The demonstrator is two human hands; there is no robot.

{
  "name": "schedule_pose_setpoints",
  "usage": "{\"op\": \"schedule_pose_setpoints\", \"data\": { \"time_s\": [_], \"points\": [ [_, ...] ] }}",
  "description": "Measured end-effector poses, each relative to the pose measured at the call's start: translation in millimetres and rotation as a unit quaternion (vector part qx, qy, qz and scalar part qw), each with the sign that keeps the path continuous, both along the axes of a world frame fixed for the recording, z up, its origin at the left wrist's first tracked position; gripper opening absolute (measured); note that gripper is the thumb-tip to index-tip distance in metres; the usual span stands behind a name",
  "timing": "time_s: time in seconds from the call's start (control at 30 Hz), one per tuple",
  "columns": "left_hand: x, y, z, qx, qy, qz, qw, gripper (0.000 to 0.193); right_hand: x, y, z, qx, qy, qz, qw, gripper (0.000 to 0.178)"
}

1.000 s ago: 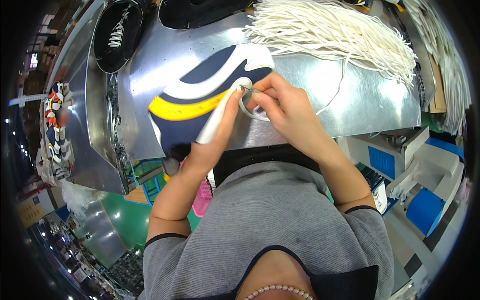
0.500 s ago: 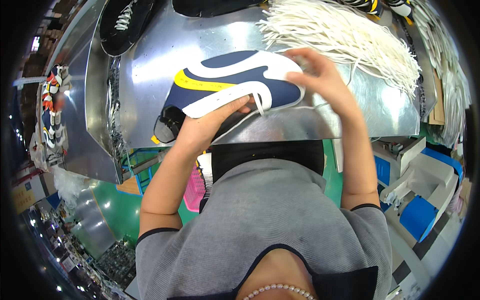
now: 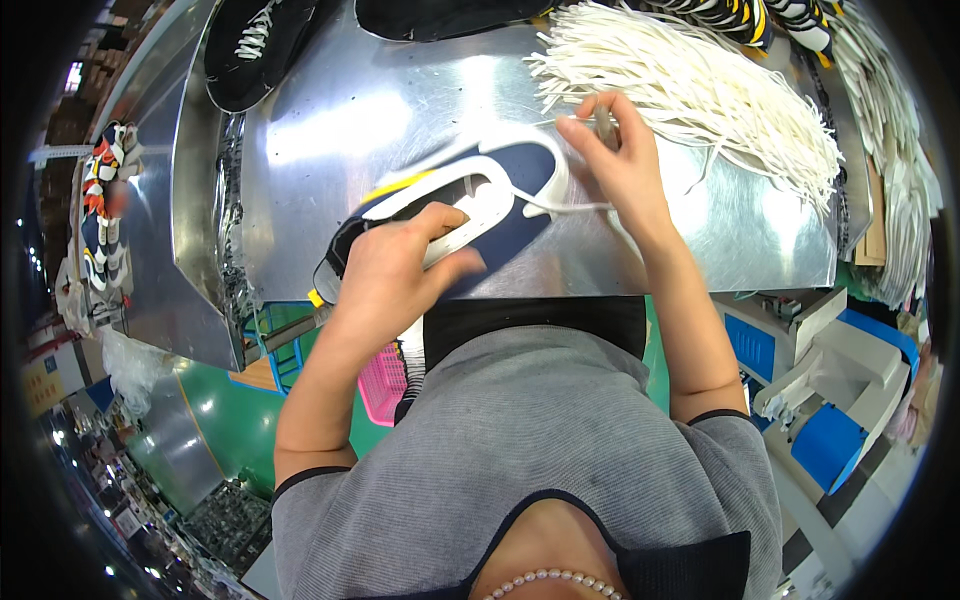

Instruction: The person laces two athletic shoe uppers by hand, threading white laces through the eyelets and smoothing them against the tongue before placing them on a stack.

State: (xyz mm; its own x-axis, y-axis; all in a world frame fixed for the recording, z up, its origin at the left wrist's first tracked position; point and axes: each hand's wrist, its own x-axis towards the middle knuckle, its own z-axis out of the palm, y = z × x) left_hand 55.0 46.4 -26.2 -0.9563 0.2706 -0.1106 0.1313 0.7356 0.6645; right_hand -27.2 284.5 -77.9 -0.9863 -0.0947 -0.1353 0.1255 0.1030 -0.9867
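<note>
Head view: left fingers [image 3: 438, 218] pinch a shoe upper [image 3: 512, 232]; right fingers [image 3: 624, 110] wrap a small tool [image 3: 603, 128].

Worktable [image 3: 720, 235], 12 o'clock: bare metal, smooth, glossy. Shoe upper [image 3: 515, 243], near centre: navy, matt, cloth-like; white trim [image 3: 488, 212] smooth. Lace bundle [image 3: 690, 95], 1–2 o'clock: soft matt cord. Basket [image 3: 378, 390], 8 o'clock: pink plastic mesh. Floor [image 3: 240, 420] beyond: glossy green. Knit top [image 3: 560, 430], 6 o'clock: ribbed, matt.

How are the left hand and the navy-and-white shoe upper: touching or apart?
Touching: the head view shows the left hand gripping the shoe upper by the white edge around its opening.
</note>
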Motion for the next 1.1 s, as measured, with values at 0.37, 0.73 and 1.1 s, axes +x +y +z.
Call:
{"op": "schedule_pose_setpoints", "data": {
  "time_s": [0.37,0.73,1.1],
  "points": [
    [-10,31,18,-0.073,0.41,0.015,0.909,0.019,23,-12,22,0.109,0.221,0.086,0.965,0.031],
    [-15,19,49,-0.024,0.456,0.079,0.886,0.019,53,18,51,0.229,0.321,0.066,0.917,0.018],
    [-34,33,58,0.026,0.482,0.042,0.875,0.019,100,72,36,0.192,0.109,0.104,0.97,0.026]
  ]
}}
